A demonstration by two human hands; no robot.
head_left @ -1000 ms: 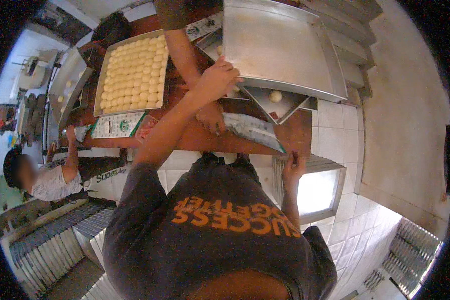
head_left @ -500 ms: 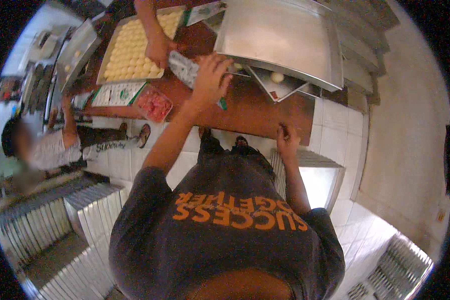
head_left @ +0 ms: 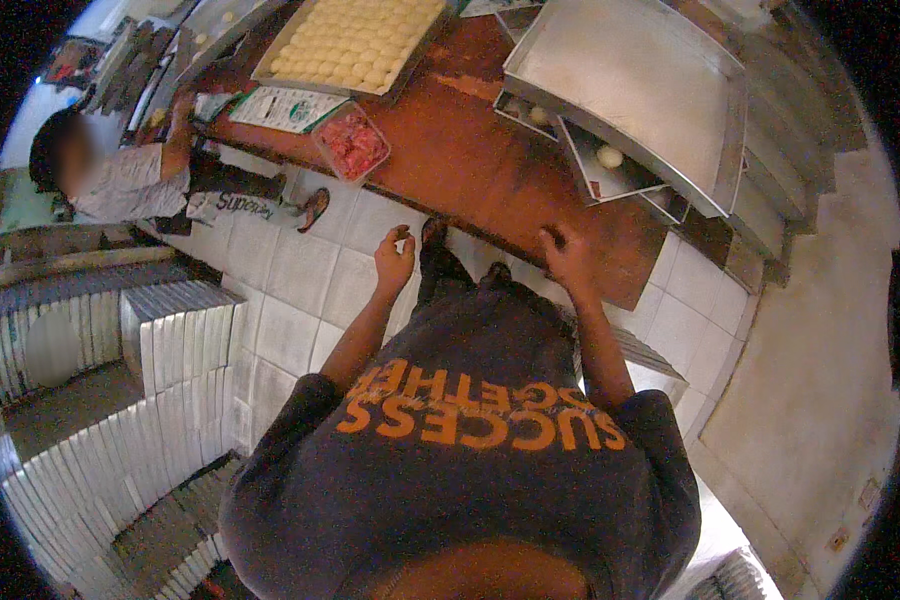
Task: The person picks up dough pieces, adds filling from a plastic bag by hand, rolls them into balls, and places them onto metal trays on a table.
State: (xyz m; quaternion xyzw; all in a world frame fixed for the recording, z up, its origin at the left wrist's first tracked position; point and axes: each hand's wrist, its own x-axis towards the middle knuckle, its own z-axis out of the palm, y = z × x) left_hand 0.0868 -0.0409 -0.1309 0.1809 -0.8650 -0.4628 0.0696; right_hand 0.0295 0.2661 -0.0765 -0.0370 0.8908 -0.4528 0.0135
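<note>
My left hand (head_left: 394, 258) hangs just off the front edge of the brown table (head_left: 480, 140), fingers loosely bent and apart, holding nothing. My right hand (head_left: 568, 258) is at that edge farther right, loosely open with nothing visible in it. A clear tub of red pieces (head_left: 353, 140) stands near the edge, beside a green-bordered white packet (head_left: 288, 107). Behind them lies a metal tray of pale dough balls (head_left: 340, 45). To the right, a large bare metal tray (head_left: 625, 95) rests over tilted trays, one holding a pale ball (head_left: 609, 157).
A person (head_left: 120, 175) works at the table's left end beside more trays (head_left: 210, 30). Stacked metal pans (head_left: 160, 340) fill the lower left. Concrete steps (head_left: 790, 150) and a pale wall (head_left: 785, 380) are on the right; white floor tiles (head_left: 280, 250) show below the table.
The other person's arm and the packet between us have left the view. My left hand has drawn back down from over the table; my right no longer touches the packet. The view has shifted.
</note>
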